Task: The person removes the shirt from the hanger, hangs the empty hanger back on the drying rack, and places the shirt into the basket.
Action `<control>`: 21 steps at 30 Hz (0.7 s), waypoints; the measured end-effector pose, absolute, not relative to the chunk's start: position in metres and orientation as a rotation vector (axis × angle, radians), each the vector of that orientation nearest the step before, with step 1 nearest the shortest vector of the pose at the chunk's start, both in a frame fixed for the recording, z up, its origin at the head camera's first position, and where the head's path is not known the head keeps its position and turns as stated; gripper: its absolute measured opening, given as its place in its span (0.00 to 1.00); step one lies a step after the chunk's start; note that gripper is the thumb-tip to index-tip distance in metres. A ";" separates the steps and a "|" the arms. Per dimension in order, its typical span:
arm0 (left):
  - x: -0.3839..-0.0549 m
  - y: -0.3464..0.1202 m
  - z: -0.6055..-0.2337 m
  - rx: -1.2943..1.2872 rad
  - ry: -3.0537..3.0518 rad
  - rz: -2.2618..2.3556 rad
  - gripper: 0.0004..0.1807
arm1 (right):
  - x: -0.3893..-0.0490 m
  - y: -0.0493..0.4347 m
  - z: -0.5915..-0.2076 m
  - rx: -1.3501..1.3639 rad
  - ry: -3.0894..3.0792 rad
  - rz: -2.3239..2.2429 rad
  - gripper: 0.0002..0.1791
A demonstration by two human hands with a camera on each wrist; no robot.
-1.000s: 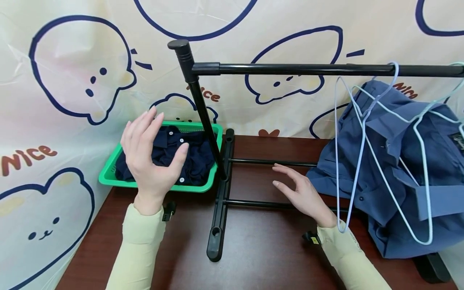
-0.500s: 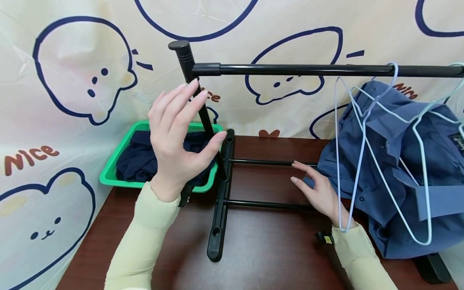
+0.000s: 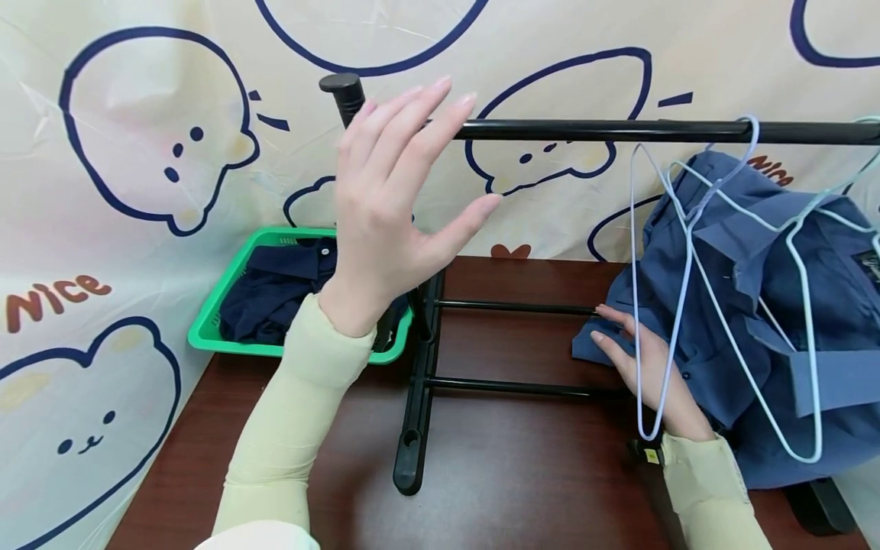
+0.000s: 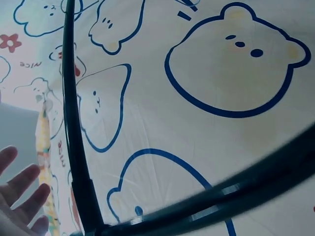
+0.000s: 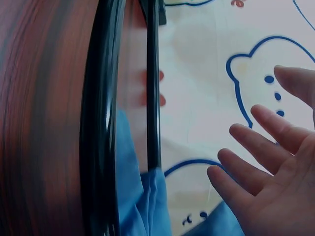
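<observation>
hands (image 3: 395, 206): fingers extended, holding nothing; blue clothing (image 3: 722, 389): label (image 3: 871, 266) illegible; backdrop (image 3: 158, 283): reads "Nice"

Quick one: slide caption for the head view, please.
Left hand open near a black tubular rail, right hand open beside blue fabric clothing, dark navy cloth in a green plastic basket.

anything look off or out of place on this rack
The blue clothing at the right looks odd: it sits bunched behind the lilac hanger, whose wires show bare, instead of hanging neatly from the rail. I see no spill or damage.
</observation>
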State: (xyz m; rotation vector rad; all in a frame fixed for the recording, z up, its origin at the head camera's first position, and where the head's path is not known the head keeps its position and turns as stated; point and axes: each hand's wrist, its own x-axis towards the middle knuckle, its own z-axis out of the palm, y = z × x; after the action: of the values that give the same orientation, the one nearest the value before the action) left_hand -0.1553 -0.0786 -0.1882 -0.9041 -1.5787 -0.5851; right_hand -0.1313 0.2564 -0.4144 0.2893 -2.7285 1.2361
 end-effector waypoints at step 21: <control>-0.190 -0.051 -0.201 -0.681 -1.793 -0.437 0.24 | -0.077 0.340 -0.389 0.111 -2.710 1.117 0.25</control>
State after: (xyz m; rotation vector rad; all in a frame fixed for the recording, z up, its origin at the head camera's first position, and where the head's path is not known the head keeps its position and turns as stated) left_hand -0.1904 -0.0515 -0.2007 -0.6807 -1.7934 -0.4365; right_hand -0.0774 0.3396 -0.3885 0.1112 -2.7098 1.1167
